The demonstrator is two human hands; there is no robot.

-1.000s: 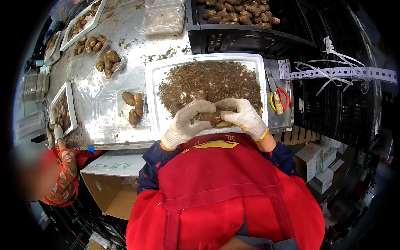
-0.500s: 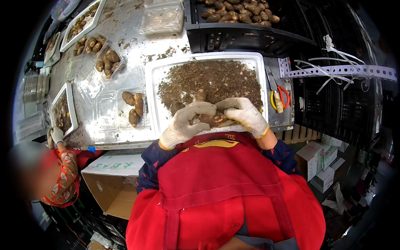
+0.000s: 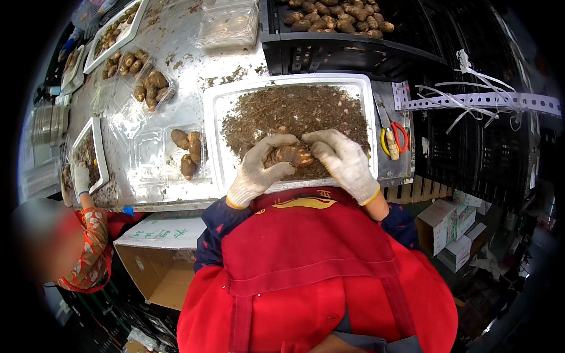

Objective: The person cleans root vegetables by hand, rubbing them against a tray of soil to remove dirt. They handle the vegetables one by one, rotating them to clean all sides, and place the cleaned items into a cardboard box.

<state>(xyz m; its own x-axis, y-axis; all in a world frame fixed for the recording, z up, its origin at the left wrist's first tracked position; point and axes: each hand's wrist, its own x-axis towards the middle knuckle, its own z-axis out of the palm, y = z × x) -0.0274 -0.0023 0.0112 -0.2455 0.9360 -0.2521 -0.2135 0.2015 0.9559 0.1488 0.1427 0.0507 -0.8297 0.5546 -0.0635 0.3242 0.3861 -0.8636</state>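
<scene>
My left hand (image 3: 259,170) and my right hand (image 3: 344,159), in off-white knit gloves with yellow cuffs, both grip a brown tuber (image 3: 293,155) from either side, the right fingers reaching over its upper end. The tuber is over a white foam tray (image 3: 213,135) holding dark soil and loose debris (image 3: 300,106). Just left of that tray, a few tubers (image 3: 194,147) lie in a clear plastic box (image 3: 173,170). On the right, scissors (image 3: 400,135) with red and yellow handles lie by a knife (image 3: 388,135).
A black crate (image 3: 353,50) of tubers stands behind the tray; filled clear boxes (image 3: 141,97) and stacked empty ones (image 3: 226,29) sit leftward. A co-worker's gloved hand (image 3: 81,176) is at another tray (image 3: 100,150). A perforated rail (image 3: 482,103) with ties crosses right; cardboard boxes (image 3: 153,265) are below.
My hands have shifted slightly away from my body with the tuber, and my right fingers now reach higher over it. The co-worker's hands have moved a little farther into their tray.
</scene>
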